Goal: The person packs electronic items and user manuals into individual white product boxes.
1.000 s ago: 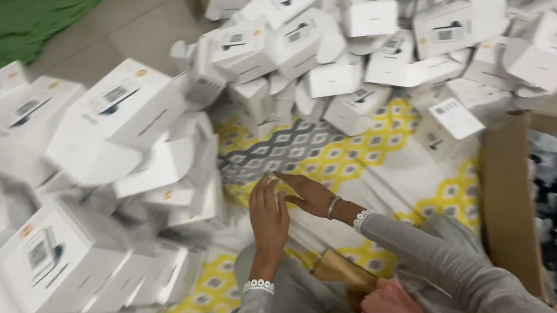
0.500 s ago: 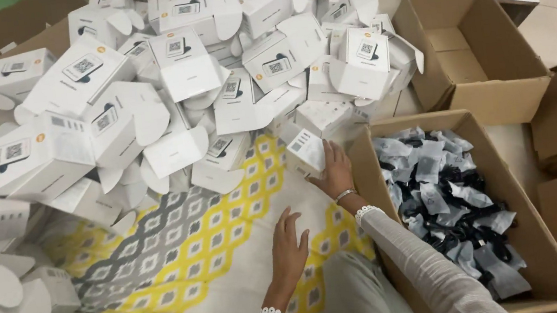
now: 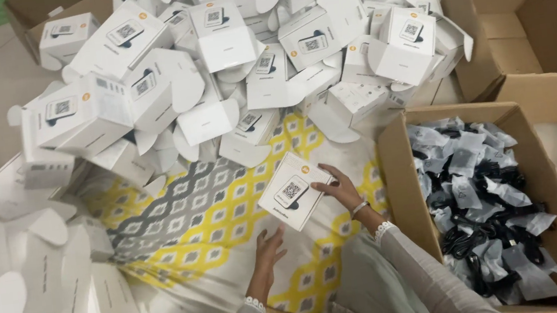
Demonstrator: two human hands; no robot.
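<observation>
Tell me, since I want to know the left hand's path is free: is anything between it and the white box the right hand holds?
Nothing visible. The left hand hovers just below the white box, with only the yellow-and-grey patterned cloth underneath. The right hand grips the box's right edge, out of the way.

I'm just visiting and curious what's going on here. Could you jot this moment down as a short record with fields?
Right hand: right hand grips a white box by its edge
Left hand: left hand open, just under that box, fingers spread
Surface: yellow and grey patterned cloth
Behind: heap of white boxes, many with open flaps
Right side: cardboard carton of black items in clear bags
Farther right: open carton
</observation>
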